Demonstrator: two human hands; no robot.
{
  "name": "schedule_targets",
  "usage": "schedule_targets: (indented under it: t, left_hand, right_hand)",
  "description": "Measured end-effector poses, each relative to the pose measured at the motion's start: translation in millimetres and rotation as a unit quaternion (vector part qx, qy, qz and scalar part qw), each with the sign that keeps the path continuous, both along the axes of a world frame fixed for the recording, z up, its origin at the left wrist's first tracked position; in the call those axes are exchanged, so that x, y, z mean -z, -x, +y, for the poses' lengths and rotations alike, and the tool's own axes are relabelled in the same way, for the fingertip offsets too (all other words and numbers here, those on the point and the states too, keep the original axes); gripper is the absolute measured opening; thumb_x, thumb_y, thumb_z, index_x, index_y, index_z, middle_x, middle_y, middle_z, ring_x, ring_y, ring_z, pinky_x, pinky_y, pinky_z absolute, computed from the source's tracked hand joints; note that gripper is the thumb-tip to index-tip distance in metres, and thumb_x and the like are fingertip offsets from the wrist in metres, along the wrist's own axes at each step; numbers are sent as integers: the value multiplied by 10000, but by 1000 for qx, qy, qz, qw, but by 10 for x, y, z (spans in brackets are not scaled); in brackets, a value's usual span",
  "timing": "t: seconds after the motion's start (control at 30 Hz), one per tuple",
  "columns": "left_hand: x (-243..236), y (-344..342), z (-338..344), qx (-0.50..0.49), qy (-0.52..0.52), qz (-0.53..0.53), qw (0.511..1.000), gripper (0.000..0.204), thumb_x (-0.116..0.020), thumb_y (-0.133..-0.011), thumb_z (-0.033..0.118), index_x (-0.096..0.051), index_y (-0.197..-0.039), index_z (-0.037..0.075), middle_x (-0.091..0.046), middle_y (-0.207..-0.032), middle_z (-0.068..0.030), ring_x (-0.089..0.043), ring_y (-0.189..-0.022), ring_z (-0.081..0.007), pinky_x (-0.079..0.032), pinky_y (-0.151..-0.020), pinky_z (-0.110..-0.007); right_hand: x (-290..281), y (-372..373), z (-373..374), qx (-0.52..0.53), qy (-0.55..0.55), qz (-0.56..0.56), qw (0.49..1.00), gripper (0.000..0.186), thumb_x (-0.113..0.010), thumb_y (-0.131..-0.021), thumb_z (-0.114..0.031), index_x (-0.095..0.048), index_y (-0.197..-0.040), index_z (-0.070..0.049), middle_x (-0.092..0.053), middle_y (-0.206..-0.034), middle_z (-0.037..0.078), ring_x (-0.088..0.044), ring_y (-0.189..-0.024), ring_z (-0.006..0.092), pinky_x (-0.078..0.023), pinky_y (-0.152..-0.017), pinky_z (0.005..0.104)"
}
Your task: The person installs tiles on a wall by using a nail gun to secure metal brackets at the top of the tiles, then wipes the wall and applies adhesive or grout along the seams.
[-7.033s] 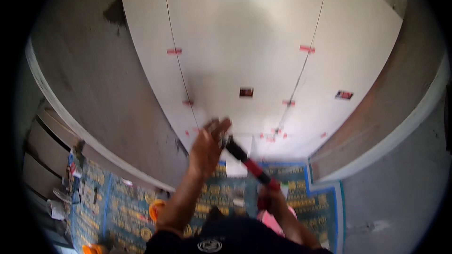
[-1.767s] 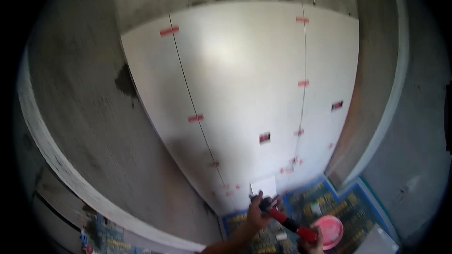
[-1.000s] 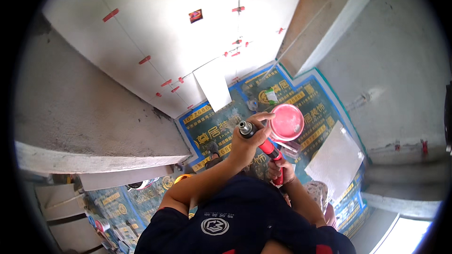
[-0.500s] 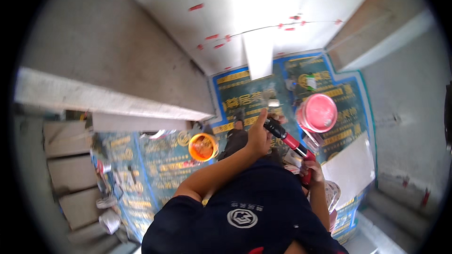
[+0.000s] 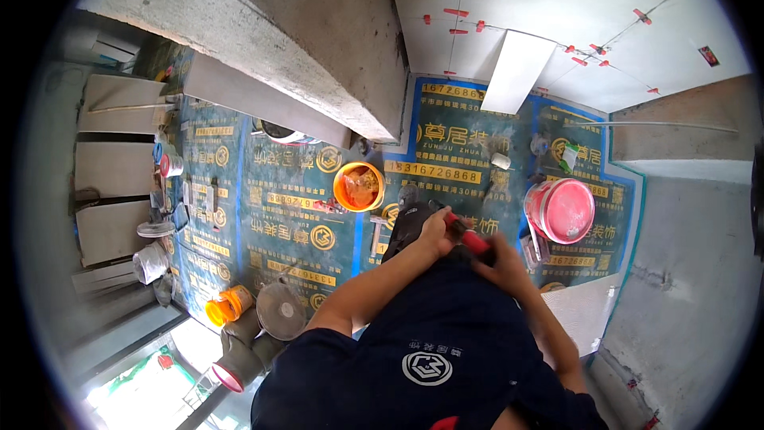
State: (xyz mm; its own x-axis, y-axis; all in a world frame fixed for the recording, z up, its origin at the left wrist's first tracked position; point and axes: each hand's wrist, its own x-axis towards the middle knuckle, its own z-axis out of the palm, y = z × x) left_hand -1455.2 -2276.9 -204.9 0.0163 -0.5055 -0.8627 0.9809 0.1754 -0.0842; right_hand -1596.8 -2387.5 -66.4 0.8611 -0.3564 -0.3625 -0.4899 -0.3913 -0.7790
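Just in front of my dark shirt I hold a red and black stick-shaped tool at a slant. My left hand is closed around its dark upper end. My right hand, slightly blurred, is closed at its red lower end and partly hides it. What the tool is for does not show. Left of my hands, an orange bucket with reddish-brown contents stands on the floor. To their right is a pink-and-white bucket with a pink top.
Ahead rises a white tiled wall with red clips along its joints. A narrow white board leans there. A concrete ledge juts in from the left. Printed green sheeting covers the floor. Tiles stand at far left; a white panel lies right.
My view has turned left, so the wall and buckets sit farther right and higher. My hands have come closer together on the tool, and my left hand's raised finger has folded down.
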Motion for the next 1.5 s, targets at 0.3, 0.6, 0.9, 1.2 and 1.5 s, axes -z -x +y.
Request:
schedule_targets:
  t: [0.3,0.6,0.9,1.2,1.5]
  left_hand:
    - [304,-475,975,34,-76,-2,997,140,-583,-864,116,-536,-946,13,-600,-785,-118,-600,-689,-245,-524,-692,-393]
    - [1645,-1538,2061,189,-224,-157,943,162,-597,-808,32,-515,-945,8,-514,-676,-62,-546,-588,-181,-466,-557,-281]
    - [2889,-2407,2343,659,-323,-508,451,298,-595,-819,192,-543,-1060,25,-633,-1000,-150,-649,-847,-302,-517,-708,-422]
    - [2565,-1187,2838,792,-179,-372,450,375,-573,-841,285,-598,-1077,-6,-632,-994,-280,-603,-969,-434,-492,-827,-475]
    - [1489,-901,2088,766,-3,-507,395,254,-496,-821,180,-685,-886,22,-650,-1008,-214,-625,-933,-380,-504,-819,-468]
  right_hand:
    - [660,-623,499,-201,-123,-39,971,567,-669,-821,-272,-478,-1298,-31,-578,-1186,214,-530,-1145,352,-412,-978,430]
    - [1516,354,796,207,-102,183,956,316,-634,-845,-221,-589,-1089,-26,-672,-951,175,-659,-913,311,-507,-792,380]
    - [1566,1645,1459,473,-237,349,773,225,-615,-849,-150,-610,-973,38,-658,-816,123,-642,-704,164,-514,-656,293]
    - [1455,876,1506,336,-183,325,865,258,-607,-874,-191,-623,-1009,28,-666,-858,121,-643,-782,180,-503,-727,304]
    - [1455,886,602,475,-297,181,808,222,-586,-884,-185,-619,-988,8,-639,-840,60,-604,-711,117,-481,-628,240]
